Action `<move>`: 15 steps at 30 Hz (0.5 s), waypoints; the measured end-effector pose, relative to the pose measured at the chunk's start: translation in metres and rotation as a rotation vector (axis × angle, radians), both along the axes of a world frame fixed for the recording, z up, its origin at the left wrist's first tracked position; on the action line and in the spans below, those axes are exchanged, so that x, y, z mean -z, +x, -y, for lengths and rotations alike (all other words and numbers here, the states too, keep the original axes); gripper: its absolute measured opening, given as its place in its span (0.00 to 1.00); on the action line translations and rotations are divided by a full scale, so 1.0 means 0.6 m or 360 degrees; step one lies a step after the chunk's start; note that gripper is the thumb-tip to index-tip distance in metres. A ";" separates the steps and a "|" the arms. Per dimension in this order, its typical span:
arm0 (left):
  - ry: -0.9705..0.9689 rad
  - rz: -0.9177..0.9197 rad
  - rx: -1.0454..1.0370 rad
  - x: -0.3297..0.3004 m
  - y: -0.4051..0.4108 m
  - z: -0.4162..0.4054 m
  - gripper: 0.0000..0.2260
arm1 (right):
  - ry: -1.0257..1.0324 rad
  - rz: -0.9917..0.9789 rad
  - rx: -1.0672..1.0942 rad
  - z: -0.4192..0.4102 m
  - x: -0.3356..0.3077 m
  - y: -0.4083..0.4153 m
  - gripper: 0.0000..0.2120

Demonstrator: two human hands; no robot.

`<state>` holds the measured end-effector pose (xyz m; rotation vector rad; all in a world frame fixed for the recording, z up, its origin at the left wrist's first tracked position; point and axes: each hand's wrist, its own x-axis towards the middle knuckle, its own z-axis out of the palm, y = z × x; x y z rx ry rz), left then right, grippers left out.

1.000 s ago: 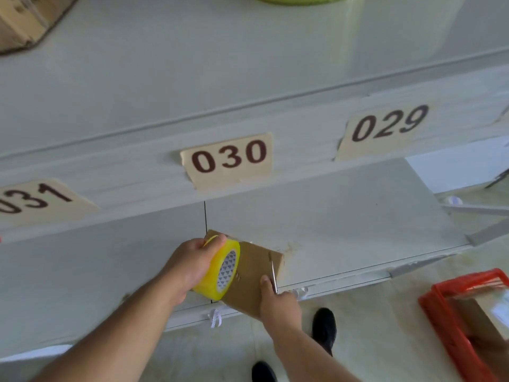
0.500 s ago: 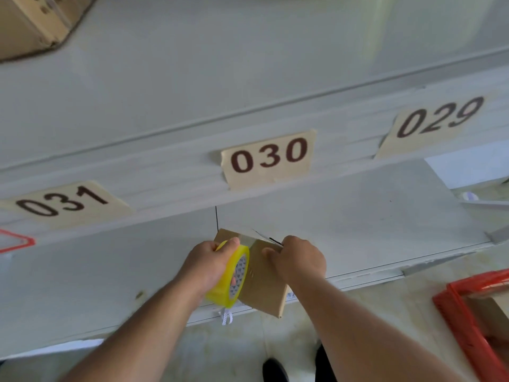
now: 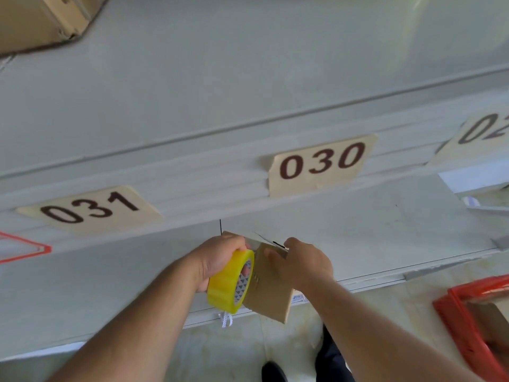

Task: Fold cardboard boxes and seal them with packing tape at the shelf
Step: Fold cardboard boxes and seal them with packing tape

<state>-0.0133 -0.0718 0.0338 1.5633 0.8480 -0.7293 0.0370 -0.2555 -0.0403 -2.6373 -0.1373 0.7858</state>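
A small brown cardboard box (image 3: 271,296) stands tilted on the front edge of the lower white shelf (image 3: 385,232), partly overhanging it. My left hand (image 3: 217,257) grips a yellow roll of packing tape (image 3: 230,282) pressed against the box's left side. A strip of clear tape (image 3: 257,238) runs from the roll over the box's top edge. My right hand (image 3: 303,261) lies over the box's upper right corner, its fingers curled round the top edge, with a thin dark tool tip (image 3: 278,244) sticking out by them.
Shelf labels 031 (image 3: 91,208) and 030 (image 3: 321,162) hang on the upper shelf's front edge. A red crate (image 3: 468,326) stands on the floor at lower right. Another cardboard box (image 3: 41,20) sits at the upper left. My shoes (image 3: 272,372) are below the shelf.
My right hand moved from the box's lower front edge up to its top right corner. The tape roll stayed against the box's left side. The view shifted left.
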 end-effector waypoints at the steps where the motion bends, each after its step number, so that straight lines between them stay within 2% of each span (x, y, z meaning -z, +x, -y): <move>1: 0.0018 0.0022 0.0000 0.003 -0.001 -0.001 0.16 | 0.0051 -0.0003 -0.0005 0.005 -0.004 -0.002 0.23; 5: 0.0030 0.0066 -0.0022 0.013 -0.007 -0.009 0.14 | 0.0139 0.0142 -0.0116 0.030 -0.014 -0.006 0.17; 8: -0.0048 0.0076 -0.0112 0.014 -0.009 -0.008 0.13 | 0.0140 0.0114 -0.0215 0.038 -0.011 -0.003 0.12; 15: -0.0179 0.0116 -0.0268 0.017 -0.010 -0.005 0.11 | 0.0104 0.0068 -0.0307 0.035 -0.001 0.001 0.12</move>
